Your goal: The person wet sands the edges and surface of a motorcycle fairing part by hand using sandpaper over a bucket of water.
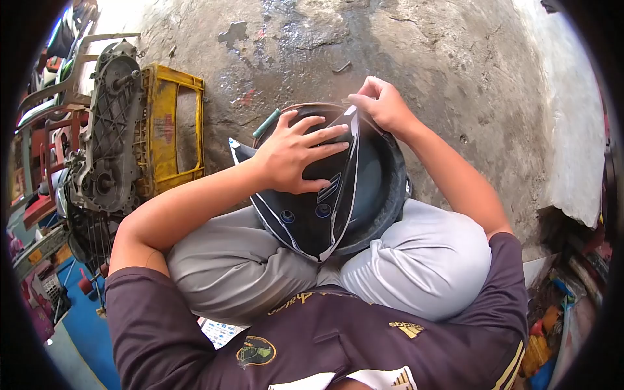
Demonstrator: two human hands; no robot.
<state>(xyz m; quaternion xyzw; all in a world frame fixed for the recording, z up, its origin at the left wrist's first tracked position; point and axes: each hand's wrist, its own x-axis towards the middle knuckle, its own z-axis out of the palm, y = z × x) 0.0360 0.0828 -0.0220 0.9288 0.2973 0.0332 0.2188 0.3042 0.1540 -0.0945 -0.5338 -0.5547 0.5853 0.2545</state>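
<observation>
A dark, pointed panel with a pale edge (305,224) lies across a round black basin (390,188) between my knees. Two round marks and a small striped emblem show on the panel. My left hand (296,153) rests on the panel with its fingers spread. At the basin's far rim, my right hand (383,107) pinches the panel's far tip, where a whitish strip (351,117) shows. A green cylindrical object (267,122) sits at the basin's far left rim.
On the left, a metal engine casing (107,130) leans beside a yellow crate (169,130). The concrete floor (455,78) is partly wet ahead. A pale ledge (572,130) stands at the right, with assorted items below it.
</observation>
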